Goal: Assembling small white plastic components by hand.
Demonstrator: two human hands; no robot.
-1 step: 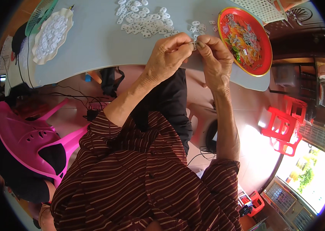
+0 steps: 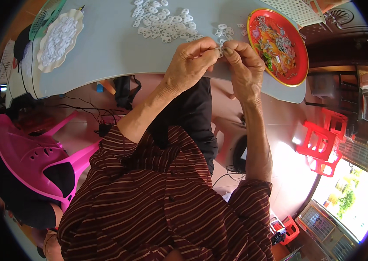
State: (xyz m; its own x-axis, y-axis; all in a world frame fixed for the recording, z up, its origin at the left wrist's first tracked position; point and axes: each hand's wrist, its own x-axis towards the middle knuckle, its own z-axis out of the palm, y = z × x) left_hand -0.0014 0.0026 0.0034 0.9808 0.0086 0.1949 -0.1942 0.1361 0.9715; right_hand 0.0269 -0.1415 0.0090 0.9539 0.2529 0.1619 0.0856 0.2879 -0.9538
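Note:
Over the grey table's near edge, my left hand (image 2: 192, 63) pinches a small white plastic piece (image 2: 220, 53) between thumb and forefinger. My right hand (image 2: 247, 65) meets it there, thumb and forefinger pressed together at the piece; what they grip is too small to make out. A few white pieces (image 2: 223, 29) lie just beyond the fingertips. Farther left spreads a loose pile of white pieces with holes (image 2: 166, 27). Beside my right hand stands a red, gold-rimmed round tray (image 2: 296, 65) with a flowery bottom, holding many small silvery metal bits (image 2: 283, 41).
At the table's left, a scalloped cream dish (image 2: 44, 65) holds white oval pieces, near a green basket (image 2: 40, 26). A pale perforated basket (image 2: 295, 11) sits at the far right. A pink plastic chair (image 2: 31, 156) stands left, red stools (image 2: 319, 141) right. Cables cross the floor.
My right thumb has shifted very slightly at the white piece. Otherwise the two frames look alike.

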